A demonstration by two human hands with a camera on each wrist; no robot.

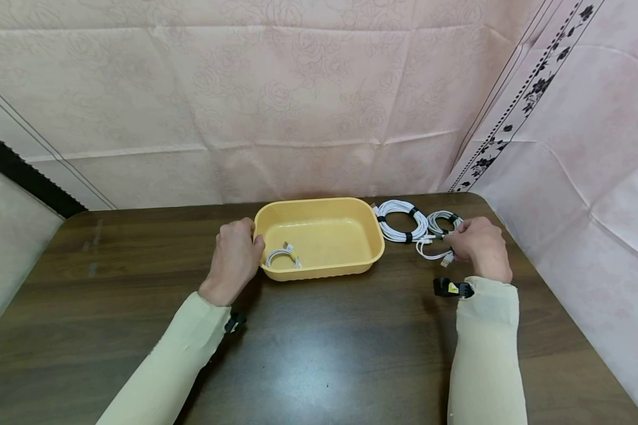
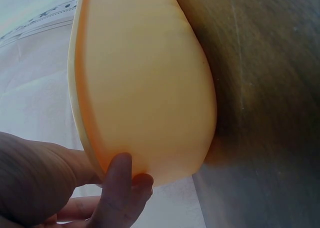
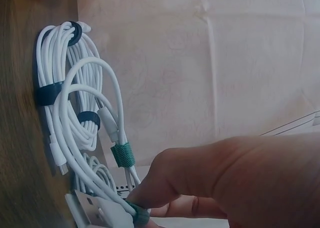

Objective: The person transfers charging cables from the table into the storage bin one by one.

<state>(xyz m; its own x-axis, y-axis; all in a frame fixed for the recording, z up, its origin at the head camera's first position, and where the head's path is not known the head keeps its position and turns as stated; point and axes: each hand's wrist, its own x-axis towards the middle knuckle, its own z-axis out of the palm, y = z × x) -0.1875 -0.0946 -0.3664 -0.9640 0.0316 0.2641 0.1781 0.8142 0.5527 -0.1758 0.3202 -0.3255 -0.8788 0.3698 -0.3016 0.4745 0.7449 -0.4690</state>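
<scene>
My left hand (image 1: 236,254) grips the left end of a yellow plastic basin (image 1: 329,236); in the left wrist view its fingertips press on the basin's wall just below the rim. Inside the basin, at its near left corner, lies a small coiled white cable (image 1: 282,252). To the right of the basin, my right hand (image 1: 481,245) pinches a looped white USB cable (image 3: 62,113) bound with green ties. Its USB plug (image 3: 112,213) sticks out by the fingertips. Behind it are a large white cable coil (image 3: 50,68) with black straps and a smaller, greyer cable coil (image 1: 440,215).
The dark wooden table (image 1: 319,348) has its far edge close behind the basin and coils. A pale patterned cloth (image 1: 298,106) hangs behind it, and another cloth (image 1: 590,206) hangs along the right side. Black camera straps sit on both wrists.
</scene>
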